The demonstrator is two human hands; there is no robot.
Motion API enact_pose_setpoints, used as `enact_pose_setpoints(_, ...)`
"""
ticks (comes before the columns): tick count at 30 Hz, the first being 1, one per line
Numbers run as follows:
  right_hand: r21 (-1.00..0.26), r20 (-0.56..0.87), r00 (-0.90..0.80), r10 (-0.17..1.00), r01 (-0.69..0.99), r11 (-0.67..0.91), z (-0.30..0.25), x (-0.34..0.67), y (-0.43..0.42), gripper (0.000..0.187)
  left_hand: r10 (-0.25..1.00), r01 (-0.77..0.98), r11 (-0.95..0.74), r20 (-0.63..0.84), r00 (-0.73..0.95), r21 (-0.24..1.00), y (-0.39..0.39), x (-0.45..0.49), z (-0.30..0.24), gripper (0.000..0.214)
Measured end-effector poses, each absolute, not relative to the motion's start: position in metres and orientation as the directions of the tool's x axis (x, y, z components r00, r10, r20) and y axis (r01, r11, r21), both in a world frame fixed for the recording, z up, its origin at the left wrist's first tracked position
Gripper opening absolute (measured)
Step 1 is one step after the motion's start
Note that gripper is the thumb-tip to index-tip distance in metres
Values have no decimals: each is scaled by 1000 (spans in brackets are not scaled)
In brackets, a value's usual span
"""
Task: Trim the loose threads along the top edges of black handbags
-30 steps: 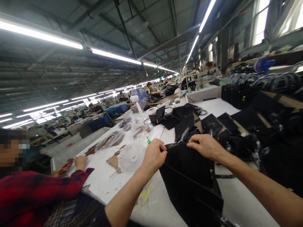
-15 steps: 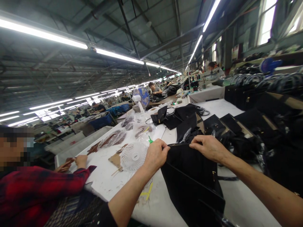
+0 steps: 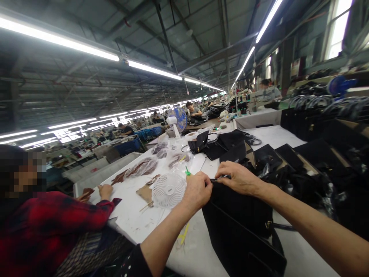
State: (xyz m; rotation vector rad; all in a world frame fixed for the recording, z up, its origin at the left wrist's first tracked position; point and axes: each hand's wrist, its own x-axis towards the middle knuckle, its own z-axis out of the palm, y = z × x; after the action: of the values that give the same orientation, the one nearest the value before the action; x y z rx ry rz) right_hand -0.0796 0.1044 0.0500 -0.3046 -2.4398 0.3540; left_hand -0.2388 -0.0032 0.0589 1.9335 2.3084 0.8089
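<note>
A black bag point(image 3: 245, 223) with gold-coloured hardware stands on the white table in front of me. Its top edge is pinched at the left corner by my left hand point(image 3: 198, 189), fingers closed. My right hand point(image 3: 240, 178) grips the same edge a short way to the right, thumb and fingers pressed together. The fingertips partly cover the edge between the hands. Just left of my left hand are a white round fan point(image 3: 168, 190) and a small green-tipped item point(image 3: 188, 171).
More black bags point(image 3: 291, 157) crowd the right side. Plastic-wrapped brown strips point(image 3: 141, 167) lie on the white table point(image 3: 132, 215). At left sits a co-worker in a red plaid sleeve point(image 3: 66, 215), hands on a brown piece. A blue-bladed fan point(image 3: 179, 118) stands farther back.
My right hand has slid left along the bag's top edge, closer to my left hand. The whole view has shifted slightly, so things appear farther right.
</note>
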Motion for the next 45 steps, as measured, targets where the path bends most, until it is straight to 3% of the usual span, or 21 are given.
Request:
enact_pose_setpoints(12,-29,556,-820,136,144,989,50,-79,100,15,931,911,96,287,-224,401,-6,-235,61,12)
enact_pose_setpoints(17,-13,567,-820,82,91,996,45,-80,101,21,928,904,88,295,-227,417,-6,-234,61,13)
enact_pose_setpoints(24,-227,649,-732,209,77,971,39,-82,105,15,927,901,94,294,-234,423,-7,-235,61,12)
enact_pose_setpoints(29,-504,703,-521,484,116,856,43,-81,110,14,914,908,65,341,-220,413,-4,-238,56,9)
enact_pose_setpoints(32,-667,650,-433,624,67,742,48,-70,102,18,913,910,89,333,-237,404,-4,-239,55,8)
enact_pose_setpoints(37,-817,527,-491,693,-70,572,59,-29,65,26,918,915,95,321,-233,393,-4,-239,57,10)
enact_pose_setpoints(41,-828,491,-659,570,-149,541,78,-15,13,22,921,924,110,312,-234,367,0,-237,58,13)
enact_pose_setpoints(45,-636,473,-868,152,-216,741,77,-30,-44,28,938,942,83,292,-184,326,1,-238,62,13)
